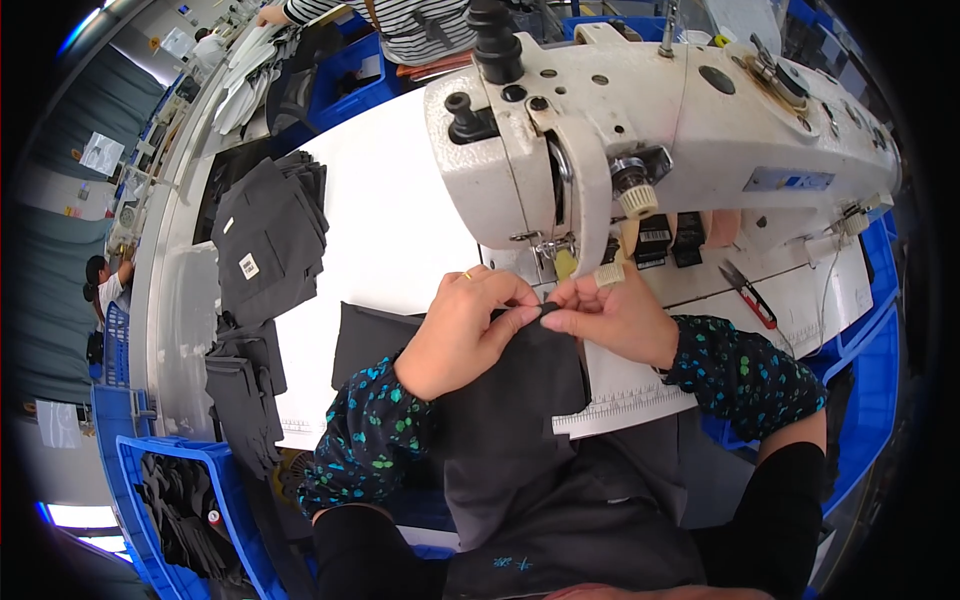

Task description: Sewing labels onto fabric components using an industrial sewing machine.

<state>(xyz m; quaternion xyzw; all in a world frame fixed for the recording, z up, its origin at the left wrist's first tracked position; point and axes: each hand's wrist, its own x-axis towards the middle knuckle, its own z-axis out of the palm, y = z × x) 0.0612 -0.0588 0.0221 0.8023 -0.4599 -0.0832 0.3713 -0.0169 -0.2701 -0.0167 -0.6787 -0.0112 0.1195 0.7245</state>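
Note:
A white sewing machine [640,120] reaches across the table from the right, its needle area just beyond my fingers. My left hand [465,325] pinches the top edge of a dark grey fabric piece [510,385]. Close beside it, my right hand [620,315] pinches the same edge, the fingertips of both hands nearly touching. The cloth hangs from this edge toward my lap over the table's front rim. Another dark fabric panel [365,345] lies flat by my left wrist. Patterned sleeve covers wrap both forearms.
Stacked dark fabric pieces [270,240] lie on the table's left, with more cut pieces [245,390] nearer. Red-handled thread snips [750,295] rest right of the machine. Blue crates [215,450] stand at lower left and right. Beyond the table is a person in a striped top [425,35].

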